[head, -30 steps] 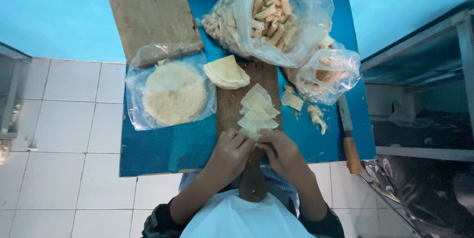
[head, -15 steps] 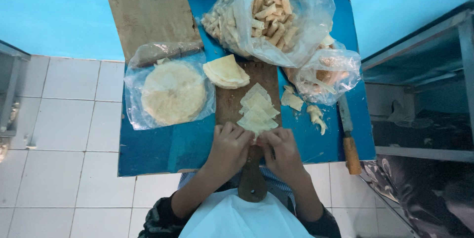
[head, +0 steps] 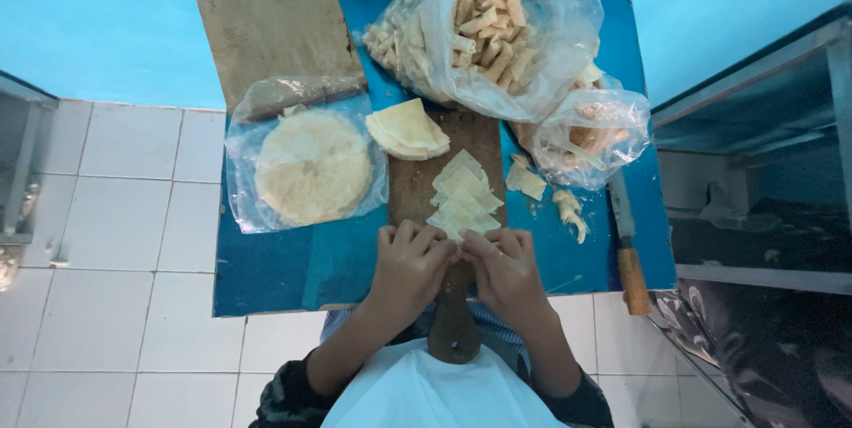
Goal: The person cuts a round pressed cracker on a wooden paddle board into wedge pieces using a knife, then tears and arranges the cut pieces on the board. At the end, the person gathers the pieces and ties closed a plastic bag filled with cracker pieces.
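Head view: both hands meet at the near end of a wooden paddle board (head: 444, 188) that lies down the middle of the blue bench (head: 293, 277), its handle reaching past the near edge toward the person. The left hand (head: 410, 261) and the right hand (head: 504, 267) are curled, fingertips together, pinching the nearest piece of a row of pale triangular wrapper pieces (head: 463, 197). What exactly lies between the fingers is hidden, so whether it is being folded or rolled cannot be told. My reading is that the step in hand is shaping one wrapper piece. The next move would call for a light pinch, so the thin sheet does not tear, and for keeping the other pieces undisturbed.

The row runs from the fingertips away along the board, overlapping; beyond it sits a folded stack of wrappers (head: 406, 129). Toward the left edge lies a round stack of wrappers in a clear bag (head: 311, 166), with a plain wooden board (head: 271, 20) at the far left corner. A large bag of rolled pieces (head: 497, 29) fills the far side, a smaller bag (head: 590, 135) just right of the board. A knife (head: 628, 251) lies along the right edge.
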